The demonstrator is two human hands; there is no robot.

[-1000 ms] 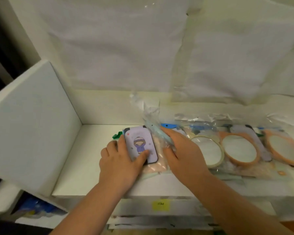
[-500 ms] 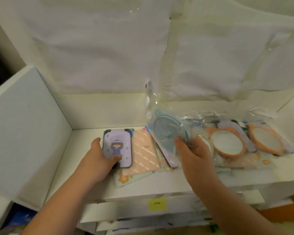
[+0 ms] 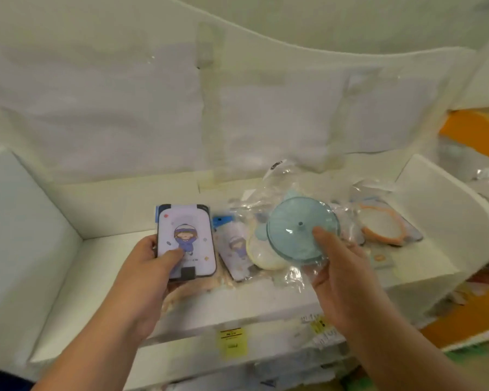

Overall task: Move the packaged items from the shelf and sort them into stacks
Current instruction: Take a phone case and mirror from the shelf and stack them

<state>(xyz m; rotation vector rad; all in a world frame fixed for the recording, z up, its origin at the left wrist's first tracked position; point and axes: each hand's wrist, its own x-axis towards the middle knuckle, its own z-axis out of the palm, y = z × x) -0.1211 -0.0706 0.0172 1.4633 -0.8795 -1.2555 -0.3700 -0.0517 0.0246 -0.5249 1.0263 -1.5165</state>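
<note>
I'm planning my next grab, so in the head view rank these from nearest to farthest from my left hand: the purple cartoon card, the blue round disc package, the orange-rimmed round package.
1. Purple cartoon card: held in the left hand.
2. Blue round disc package: middle, held by the right hand.
3. Orange-rimmed round package: far right on the shelf.

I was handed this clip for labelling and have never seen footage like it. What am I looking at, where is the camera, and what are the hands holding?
No machine here: a person wears a wide-angle camera on the head, looking down at their own bare hands. The left hand holds a flat lilac card with a cartoon figure. The right hand holds a round blue item in a clear bag. Below them is a white shelf with more packaged items: a second cartoon card, a cream round item and an orange-rimmed round item.
</note>
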